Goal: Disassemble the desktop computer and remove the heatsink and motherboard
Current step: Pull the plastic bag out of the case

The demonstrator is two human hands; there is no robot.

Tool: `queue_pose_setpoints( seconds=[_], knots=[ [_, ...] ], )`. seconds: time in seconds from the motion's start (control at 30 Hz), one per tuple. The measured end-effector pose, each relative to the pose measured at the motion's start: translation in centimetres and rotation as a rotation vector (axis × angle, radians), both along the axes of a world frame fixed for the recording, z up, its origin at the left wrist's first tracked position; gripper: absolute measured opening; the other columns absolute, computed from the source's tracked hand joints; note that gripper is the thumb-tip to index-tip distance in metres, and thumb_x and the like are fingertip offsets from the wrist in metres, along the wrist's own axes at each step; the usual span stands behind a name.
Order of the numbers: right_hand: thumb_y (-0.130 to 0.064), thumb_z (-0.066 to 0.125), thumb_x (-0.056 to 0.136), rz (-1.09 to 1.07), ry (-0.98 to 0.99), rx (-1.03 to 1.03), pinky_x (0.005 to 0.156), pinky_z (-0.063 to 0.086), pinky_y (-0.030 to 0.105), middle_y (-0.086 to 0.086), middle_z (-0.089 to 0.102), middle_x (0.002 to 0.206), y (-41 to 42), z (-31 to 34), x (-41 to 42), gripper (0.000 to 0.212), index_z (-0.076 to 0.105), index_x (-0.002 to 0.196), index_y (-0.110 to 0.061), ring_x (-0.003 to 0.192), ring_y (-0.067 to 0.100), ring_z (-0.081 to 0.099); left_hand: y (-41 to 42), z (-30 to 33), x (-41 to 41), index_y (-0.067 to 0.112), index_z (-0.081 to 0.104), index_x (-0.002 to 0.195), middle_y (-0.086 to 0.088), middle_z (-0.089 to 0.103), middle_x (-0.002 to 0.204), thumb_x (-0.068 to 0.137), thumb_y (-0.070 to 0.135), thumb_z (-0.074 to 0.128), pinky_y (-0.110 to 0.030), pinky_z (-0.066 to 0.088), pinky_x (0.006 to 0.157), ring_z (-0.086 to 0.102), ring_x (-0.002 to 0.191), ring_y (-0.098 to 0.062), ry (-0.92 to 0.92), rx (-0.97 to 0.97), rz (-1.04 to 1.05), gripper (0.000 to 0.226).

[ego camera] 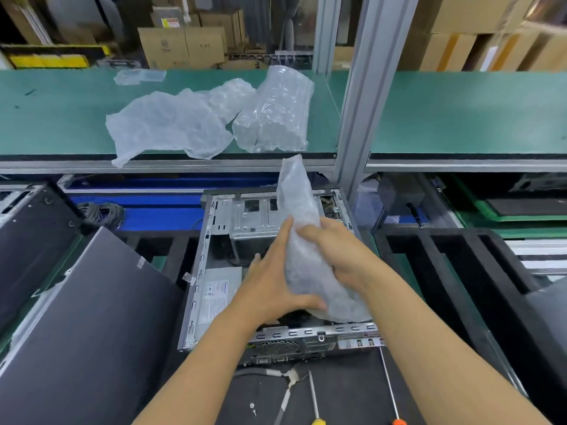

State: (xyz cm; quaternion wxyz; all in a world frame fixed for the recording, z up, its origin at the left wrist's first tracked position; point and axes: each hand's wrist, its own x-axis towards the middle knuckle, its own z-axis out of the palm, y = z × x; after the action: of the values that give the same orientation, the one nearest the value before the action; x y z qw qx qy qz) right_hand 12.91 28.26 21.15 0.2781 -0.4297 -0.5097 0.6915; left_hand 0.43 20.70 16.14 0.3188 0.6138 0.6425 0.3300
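Now both hands' fingers (310, 233) clasp a bubble-wrap bundle (302, 240) above the open computer case (211, 240).

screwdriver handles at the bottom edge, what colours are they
One screwdriver handle is yellow and the other is orange, seen in the head view.
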Motion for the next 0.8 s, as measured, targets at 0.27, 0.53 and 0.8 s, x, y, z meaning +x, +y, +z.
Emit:
queue_pose_setpoints(
  seconds=[0.27, 0.53, 0.8],
  knots=[
    [-0.064, 0.051, 0.086, 0.271, -0.243, 0.426, 0.098, 0.046, 0.036, -0.004, 0.062, 0.118, -0.1, 1.7, 0.3, 0.063, 0.061, 0.118, -0.011, 0.113, 0.012, 0.057, -0.1, 1.9, -3.1, 0.057, 0.058, 0.103, 0.025, 0.067, 0.091, 0.079, 0.024, 0.071, -0.014, 0.051, 0.058, 0.064, 0.079, 0.001, -0.226, 0.161, 0.275, 0.043],
    [-0.067, 0.08, 0.055, 0.493, -0.379, 0.393, 0.109, 0.036, 0.032, -0.028, 0.023, 0.151, -0.3, 0.8, 1.3, 0.109, 0.009, 0.137, -0.067, 0.136, 0.003, 0.036, 0.6, 3.3, -5.1, 0.004, 0.067, 0.115, -0.024, 0.067, 0.112, 0.071, 0.019, 0.069, -0.045, 0.05, 0.081, 0.064, 0.104, -0.041, -1.05, -0.139, 0.294, 0.047],
    [-0.025, 0.062, 0.09, 0.382, 0.388, -0.256, 0.083, 0.054, 0.04, 0.014, 0.061, 0.128, -1.5, -2.0, -1.5, 0.058, 0.04, 0.142, -0.026, 0.108, 0.031, 0.063, 2.6, 1.8, -4.2, 0.032, 0.05, 0.113, -0.01, 0.069, 0.103, 0.078, 0.064, 0.061, -0.042, 0.056, 0.064, 0.07, 0.086, -0.029, -0.873, -0.061, 0.46, 0.049]
  ],
)
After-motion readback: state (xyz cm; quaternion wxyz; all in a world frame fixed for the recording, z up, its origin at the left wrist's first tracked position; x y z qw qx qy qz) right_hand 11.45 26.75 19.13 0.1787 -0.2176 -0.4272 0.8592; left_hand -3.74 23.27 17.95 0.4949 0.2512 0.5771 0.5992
